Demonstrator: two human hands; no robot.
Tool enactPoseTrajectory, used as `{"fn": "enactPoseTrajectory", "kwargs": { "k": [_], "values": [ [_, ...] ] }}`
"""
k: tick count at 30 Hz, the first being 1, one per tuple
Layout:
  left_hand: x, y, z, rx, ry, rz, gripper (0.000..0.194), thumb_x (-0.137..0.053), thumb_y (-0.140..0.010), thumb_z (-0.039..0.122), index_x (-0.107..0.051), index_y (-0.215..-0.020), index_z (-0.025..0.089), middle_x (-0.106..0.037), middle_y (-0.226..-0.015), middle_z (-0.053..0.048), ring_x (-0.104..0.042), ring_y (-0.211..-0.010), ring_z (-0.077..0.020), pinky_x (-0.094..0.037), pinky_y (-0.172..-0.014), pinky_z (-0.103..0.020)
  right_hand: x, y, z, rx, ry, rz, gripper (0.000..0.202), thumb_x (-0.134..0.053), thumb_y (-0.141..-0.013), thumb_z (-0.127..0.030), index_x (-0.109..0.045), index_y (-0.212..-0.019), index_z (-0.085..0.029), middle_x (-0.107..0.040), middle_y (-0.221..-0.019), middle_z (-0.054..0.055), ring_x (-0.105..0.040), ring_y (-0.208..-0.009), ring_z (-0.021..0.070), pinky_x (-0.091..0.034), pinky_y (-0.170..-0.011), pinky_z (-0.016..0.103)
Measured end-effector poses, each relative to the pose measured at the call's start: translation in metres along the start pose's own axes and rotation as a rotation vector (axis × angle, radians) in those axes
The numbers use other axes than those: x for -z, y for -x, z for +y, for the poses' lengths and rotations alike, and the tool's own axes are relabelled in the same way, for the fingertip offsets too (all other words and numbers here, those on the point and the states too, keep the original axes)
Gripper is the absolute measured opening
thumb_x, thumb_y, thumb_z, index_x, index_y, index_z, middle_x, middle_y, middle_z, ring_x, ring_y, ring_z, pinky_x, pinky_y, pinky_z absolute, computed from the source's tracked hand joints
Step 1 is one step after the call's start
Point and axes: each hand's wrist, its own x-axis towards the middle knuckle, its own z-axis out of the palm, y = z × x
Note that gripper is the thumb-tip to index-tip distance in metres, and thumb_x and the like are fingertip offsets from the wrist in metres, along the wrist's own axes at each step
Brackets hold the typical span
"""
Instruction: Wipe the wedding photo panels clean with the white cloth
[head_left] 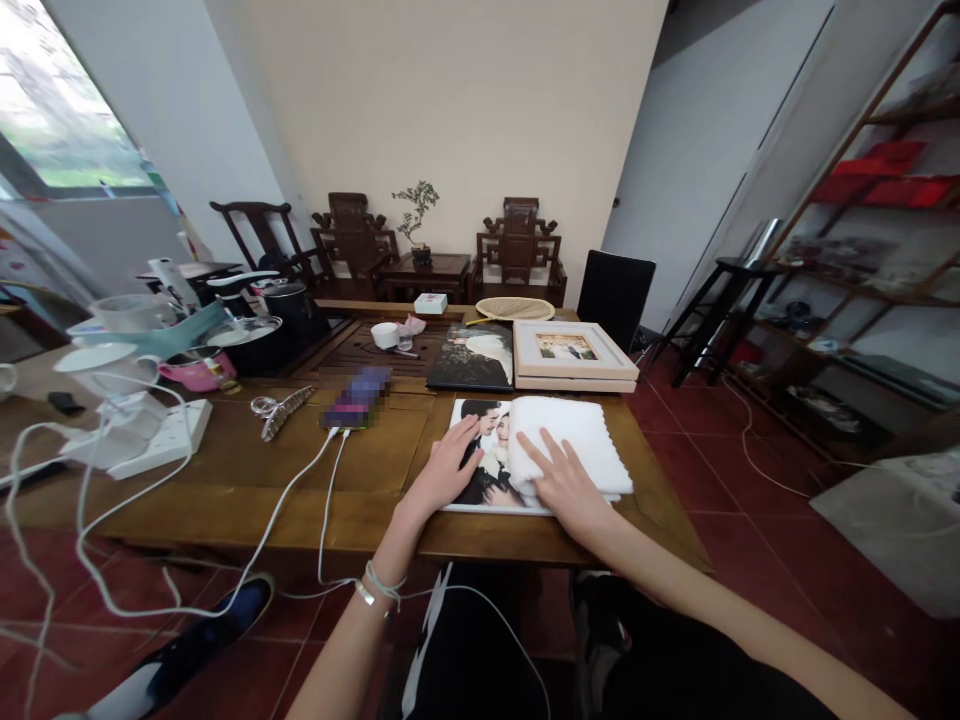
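A photo album or photo panel with a picture of two people lies flat at the front edge of the wooden table. My left hand rests on its left part, fingers spread. On the right part lies a folded white towel, which hides that side of the picture. My right hand presses on the towel's left side with fingers apart, gripping nothing. Behind them are a dark photo panel and light wooden picture frames, stacked.
To the left on the table are a phone with white cables, a hair clip, a power strip and pots. A woven fan and a white cup stand farther back.
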Motion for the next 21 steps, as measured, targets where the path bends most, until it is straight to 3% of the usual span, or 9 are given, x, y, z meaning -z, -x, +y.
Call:
{"fn": "enactPoseTrajectory", "kwargs": {
  "k": [4,7,13,16,21],
  "values": [
    [0.001,0.001,0.002,-0.005,-0.008,0.006,0.046,-0.034,-0.089,0.036,-0.033,-0.133,0.024,-0.032,-0.143,-0.008,-0.025,-0.133,-0.0215,-0.025,-0.105,-0.047,0.008,0.029,-0.004,0.09,-0.05,0.028,0.024,-0.048,-0.075,-0.003,-0.068,-0.077,-0.016,-0.026,-0.144,0.006,-0.022,-0.13,0.0333,-0.031,-0.1,0.051],
    [0.0,0.001,0.002,-0.007,-0.01,0.01,0.045,-0.034,-0.089,0.036,-0.034,-0.133,0.024,-0.032,-0.143,-0.008,-0.025,-0.132,-0.0218,-0.026,-0.104,-0.047,0.009,0.035,0.003,0.093,-0.092,0.006,0.028,-0.047,-0.069,0.0,-0.067,-0.083,-0.014,-0.028,-0.143,0.012,-0.022,-0.13,0.032,-0.03,-0.1,0.05],
    [0.0,0.0,-0.001,-0.014,-0.014,0.003,0.046,-0.035,-0.089,0.036,-0.034,-0.133,0.023,-0.033,-0.142,-0.008,-0.026,-0.132,-0.0213,-0.024,-0.105,-0.047,0.006,-0.009,0.045,-0.038,-0.191,-0.085,0.039,-0.042,-0.06,0.002,-0.064,-0.088,-0.014,-0.029,-0.142,0.012,-0.016,-0.132,0.0317,-0.012,-0.102,0.062],
    [0.001,0.001,0.0,-0.009,-0.008,-0.001,0.046,-0.034,-0.089,0.036,-0.033,-0.133,0.024,-0.032,-0.142,-0.007,-0.025,-0.133,-0.021,-0.024,-0.105,-0.047,0.002,-0.028,0.061,-0.071,-0.247,-0.087,0.048,-0.037,-0.059,0.005,-0.061,-0.096,-0.013,-0.029,-0.142,0.011,-0.016,-0.133,0.028,-0.013,-0.103,0.059],
    [0.001,0.001,0.002,0.003,-0.007,-0.005,0.045,-0.033,-0.09,0.037,-0.033,-0.133,0.024,-0.032,-0.143,-0.007,-0.025,-0.133,-0.021,-0.024,-0.105,-0.047,0.009,-0.013,0.052,-0.034,-0.247,-0.121,0.042,-0.037,-0.06,0.004,-0.062,-0.09,-0.012,-0.034,-0.14,0.012,-0.02,-0.132,0.027,-0.018,-0.105,0.053]
  ]
}}
